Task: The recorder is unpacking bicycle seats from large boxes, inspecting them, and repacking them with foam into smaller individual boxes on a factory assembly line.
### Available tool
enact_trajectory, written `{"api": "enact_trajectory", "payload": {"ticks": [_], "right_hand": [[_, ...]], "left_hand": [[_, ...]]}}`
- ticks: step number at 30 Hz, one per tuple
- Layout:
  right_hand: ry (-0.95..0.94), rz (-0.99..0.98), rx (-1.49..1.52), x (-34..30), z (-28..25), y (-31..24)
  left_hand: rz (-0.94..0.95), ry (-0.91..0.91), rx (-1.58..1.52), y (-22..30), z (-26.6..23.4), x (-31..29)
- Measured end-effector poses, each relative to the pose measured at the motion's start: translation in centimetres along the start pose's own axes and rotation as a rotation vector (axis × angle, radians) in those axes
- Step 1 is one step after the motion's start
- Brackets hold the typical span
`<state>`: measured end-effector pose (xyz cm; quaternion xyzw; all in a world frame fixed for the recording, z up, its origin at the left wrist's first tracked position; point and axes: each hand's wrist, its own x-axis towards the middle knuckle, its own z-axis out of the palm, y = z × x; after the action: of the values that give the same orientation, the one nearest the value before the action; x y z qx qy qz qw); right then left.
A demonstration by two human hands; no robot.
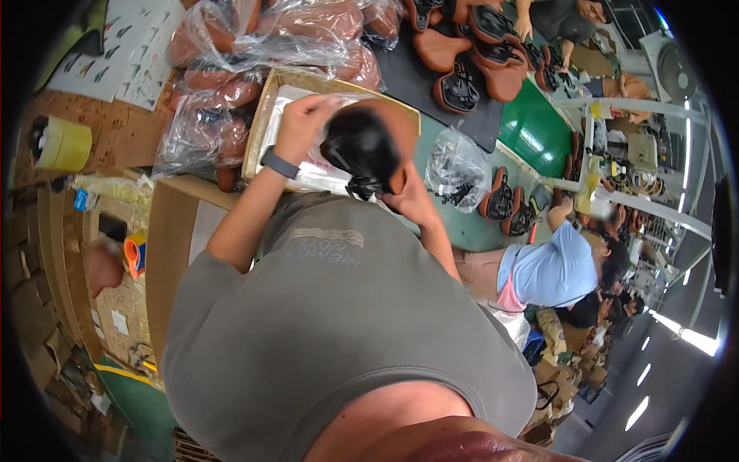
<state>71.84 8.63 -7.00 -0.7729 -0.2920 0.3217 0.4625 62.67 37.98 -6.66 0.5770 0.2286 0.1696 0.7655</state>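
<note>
A brown bicycle saddle [396, 127] is tilted up in front of me, its black underside [358, 142] turned toward me and blurred by motion. My right hand [416, 202] is closed around its lower right edge, with the thumb by the black part. My left hand [299, 132], a dark band on its wrist, is beside the saddle's left side with the fingers curled together. What lies between those fingers I cannot make out. Under both hands is an open cardboard box [259, 127] with white sheet [314, 175] inside.
Plastic-wrapped brown saddles [308, 27] are piled behind and left of the box. Bare saddles [440, 50] lie on a black mat at the far right. A clear bag [459, 165] of small black parts is right of me. A co-worker in blue [550, 262] stands at right; tape rolls [65, 145] lie left.
</note>
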Motion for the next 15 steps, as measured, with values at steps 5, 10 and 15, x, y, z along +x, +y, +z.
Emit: {"api": "enact_trajectory", "payload": {"ticks": [5,10,15], "right_hand": [[0.354,0.187,0.495,1.1,-0.3,4.1],[0.428,0.174,0.655,4.5,-5.3,0.3],[-0.136,-0.183,0.595,11.3,-12.0,-2.5]], "left_hand": [[0.342,-0.923,0.128,4.3,7.4,-1.0],[-0.087,-0.701,0.035,0.5,6.0,3.6],[-0.313,-0.247,0.032,3.0,7.2,17.2]]}}
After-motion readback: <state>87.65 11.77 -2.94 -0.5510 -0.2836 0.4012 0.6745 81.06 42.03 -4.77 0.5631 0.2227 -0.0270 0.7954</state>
